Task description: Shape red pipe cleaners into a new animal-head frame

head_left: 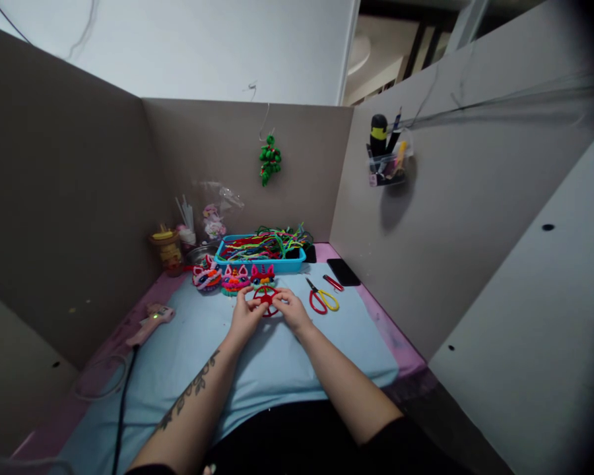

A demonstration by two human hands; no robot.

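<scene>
Between my two hands is a red wheel-shaped piece with a round rim, spokes and a solid middle; it looks like bent pipe cleaner. My left hand pinches it from the left, thumb near the middle. On the other side my right hand grips it with thumb and fingers. Just behind stand colourful fuzzy animal-face figures: one at the left, a pink one, and a red one partly hidden by the wheel. Right of my hands lie scissors with one red and one yellow handle.
A blue basket full of coloured pipe cleaners sits at the back. A red cutter and a black phone lie at right. The pink glue gun rests at left, its black cord running forward. Grey partitions enclose the table.
</scene>
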